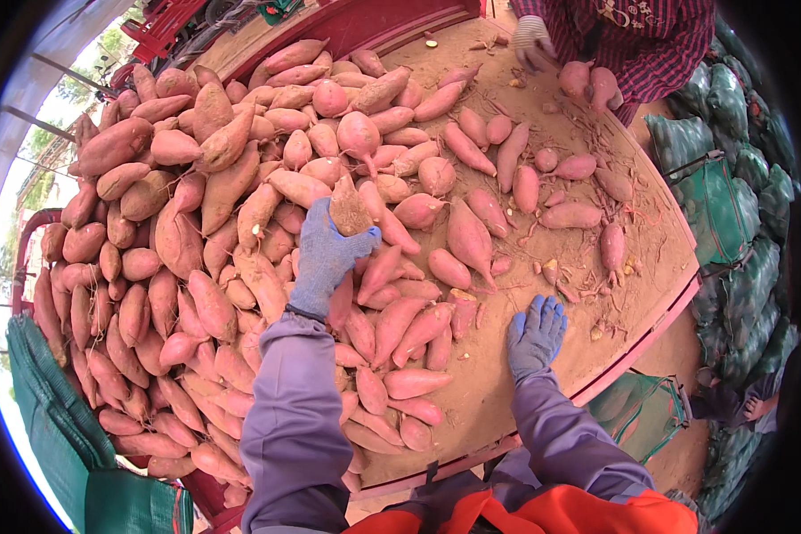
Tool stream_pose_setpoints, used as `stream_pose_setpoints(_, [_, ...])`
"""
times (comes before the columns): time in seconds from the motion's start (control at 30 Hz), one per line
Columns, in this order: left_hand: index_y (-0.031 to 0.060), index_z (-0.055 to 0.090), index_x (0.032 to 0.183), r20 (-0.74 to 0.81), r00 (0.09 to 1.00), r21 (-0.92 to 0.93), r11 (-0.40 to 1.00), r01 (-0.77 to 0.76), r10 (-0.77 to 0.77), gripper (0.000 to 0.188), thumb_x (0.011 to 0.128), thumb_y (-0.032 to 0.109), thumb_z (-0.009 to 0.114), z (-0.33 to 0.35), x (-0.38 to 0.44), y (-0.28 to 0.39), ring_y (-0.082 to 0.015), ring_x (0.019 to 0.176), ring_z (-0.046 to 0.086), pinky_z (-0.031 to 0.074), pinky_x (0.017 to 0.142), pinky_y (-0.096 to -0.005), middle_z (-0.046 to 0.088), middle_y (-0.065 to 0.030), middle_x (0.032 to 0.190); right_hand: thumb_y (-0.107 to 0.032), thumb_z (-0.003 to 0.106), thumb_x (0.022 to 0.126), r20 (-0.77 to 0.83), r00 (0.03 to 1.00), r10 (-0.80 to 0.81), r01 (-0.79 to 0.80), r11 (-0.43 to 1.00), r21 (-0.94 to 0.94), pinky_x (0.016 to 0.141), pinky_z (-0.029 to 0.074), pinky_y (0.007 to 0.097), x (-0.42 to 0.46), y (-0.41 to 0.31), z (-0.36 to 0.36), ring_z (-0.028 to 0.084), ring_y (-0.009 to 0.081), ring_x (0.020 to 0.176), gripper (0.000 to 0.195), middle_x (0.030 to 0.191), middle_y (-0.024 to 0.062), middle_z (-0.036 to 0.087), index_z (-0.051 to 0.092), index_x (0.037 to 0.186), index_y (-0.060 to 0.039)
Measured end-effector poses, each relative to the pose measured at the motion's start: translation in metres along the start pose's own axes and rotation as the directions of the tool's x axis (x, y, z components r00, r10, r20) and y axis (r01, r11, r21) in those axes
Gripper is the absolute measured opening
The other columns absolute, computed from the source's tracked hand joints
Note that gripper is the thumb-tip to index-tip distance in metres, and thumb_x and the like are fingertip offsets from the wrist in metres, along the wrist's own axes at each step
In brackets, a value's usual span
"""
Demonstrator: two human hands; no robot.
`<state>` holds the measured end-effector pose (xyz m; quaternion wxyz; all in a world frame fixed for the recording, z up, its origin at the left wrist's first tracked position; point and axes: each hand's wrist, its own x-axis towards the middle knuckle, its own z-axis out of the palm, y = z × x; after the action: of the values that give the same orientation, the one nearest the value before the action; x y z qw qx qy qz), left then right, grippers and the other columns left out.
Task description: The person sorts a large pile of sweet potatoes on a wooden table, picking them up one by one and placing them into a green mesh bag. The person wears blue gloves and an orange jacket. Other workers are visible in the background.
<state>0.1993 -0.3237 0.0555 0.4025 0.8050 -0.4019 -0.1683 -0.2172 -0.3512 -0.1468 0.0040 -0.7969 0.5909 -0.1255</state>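
My left hand (330, 257), in a blue-grey work glove, grips a soil-covered sweet potato (349, 205) at the right side of a large heap of sweet potatoes (193, 247). Its thumb points to the right, and the fingers are partly hidden behind the root. My right hand (537, 334), gloved alike with blue fingertips, lies flat on the dusty truck bed (487, 394) near its edge, holding nothing. Between the two hands lie loose sweet potatoes, among them a broken one (464, 310) with a pale end.
Across the bed a co-worker in a checked shirt (667, 53) holds sweet potatoes (591, 83). Filled green mesh sacks (741, 334) line the right, beside open mesh bags on frames (714, 210). Folded green netting (60, 400) hangs at left. Root scraps (574, 287) litter the bed.
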Motion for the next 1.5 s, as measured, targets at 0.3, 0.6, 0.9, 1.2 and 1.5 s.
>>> stream_pose_setpoints(0.3, [0.0088,0.057,0.157,0.422,0.883,-0.905,-0.147,0.398,-0.206,0.058,0.111,0.040,0.071,0.062,-0.122,0.033,-0.0290,0.142,0.061,0.050,0.121,-0.0498,0.063,-0.0139,0.153,-0.043,0.060,0.108,0.057,0.998,-0.007,0.005,1.000,0.026,0.133,0.026,0.0614,-0.001,-0.003,-0.013,0.045,0.0445,0.158,0.065,0.166,0.0241,0.054,0.057,0.162,-0.0061])
stream_pose_setpoints(0.6, [0.0041,0.054,0.154,0.207,0.962,-0.593,0.759,0.270,-0.181,0.058,0.107,0.031,0.075,0.157,-0.181,0.049,-0.0140,0.101,0.063,0.053,0.079,-0.0305,0.067,-0.0075,0.127,-0.043,0.058,0.110,0.037,0.999,0.004,-0.005,1.000,0.024,0.134,0.025,0.0607,0.002,-0.005,-0.010,0.044,0.0442,0.158,0.064,0.168,0.0245,0.052,0.056,0.162,-0.0057])
stream_pose_setpoints(0.9, [-0.0013,0.038,0.169,0.173,0.954,-0.536,0.789,0.300,-0.245,0.077,0.106,0.027,0.074,0.155,-0.110,0.088,-0.0169,0.101,0.062,0.054,0.091,-0.0297,0.062,-0.0138,0.143,-0.034,0.063,0.100,0.091,0.996,-0.020,0.019,1.000,0.012,0.136,0.019,0.0609,-0.009,0.016,0.012,0.036,0.0440,0.164,0.075,0.176,0.0214,0.041,0.046,0.169,-0.0091])
stream_pose_setpoints(1.2, [0.0125,0.032,0.175,0.004,0.989,0.655,0.747,0.110,-0.149,0.105,0.092,0.055,0.080,0.254,-0.034,0.045,-0.0477,0.130,0.062,0.056,0.105,-0.0573,0.052,-0.0306,0.153,-0.036,0.063,0.100,0.159,0.987,-0.028,0.020,0.998,0.052,0.137,0.016,0.0612,-0.009,0.003,-0.006,0.030,0.0443,0.166,0.078,0.177,0.0215,0.039,0.043,0.170,-0.0071])
stream_pose_setpoints(1.5, [0.0132,0.033,0.175,0.359,0.891,-0.091,0.939,0.331,-0.279,0.122,0.076,0.054,0.091,0.231,0.015,-0.006,-0.0516,0.146,0.055,0.050,0.120,-0.0512,0.053,-0.0384,0.156,-0.034,0.061,0.101,0.093,0.995,-0.031,0.027,0.998,0.050,0.135,0.023,0.0618,0.001,-0.004,-0.008,0.040,0.0447,0.161,0.072,0.172,0.0228,0.047,0.049,0.166,-0.0058])
